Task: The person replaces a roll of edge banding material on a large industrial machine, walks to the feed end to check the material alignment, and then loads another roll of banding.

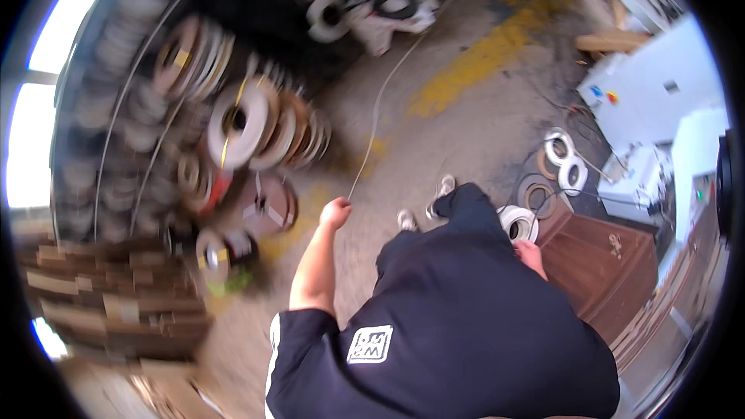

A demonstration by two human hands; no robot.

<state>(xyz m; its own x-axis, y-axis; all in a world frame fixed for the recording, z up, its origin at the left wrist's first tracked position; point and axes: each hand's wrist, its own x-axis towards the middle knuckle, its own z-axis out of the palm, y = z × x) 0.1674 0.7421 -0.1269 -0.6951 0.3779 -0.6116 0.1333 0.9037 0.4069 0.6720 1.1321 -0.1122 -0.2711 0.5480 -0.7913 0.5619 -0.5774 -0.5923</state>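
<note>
My left hand is held out over the floor, fingers closed in a fist. A thin pale strip runs from the far floor and ends at this fist, so I appear to hold it. Down at my right side, my right hand grips the lower edge of a white roll of banding. My body and the roll hide part of those fingers.
Large banding rolls stand along a rack on the left, above stacked brown boards. More rolls lie on the floor at right, beside a white machine cabinet and a brown box. Yellow floor paint lies ahead.
</note>
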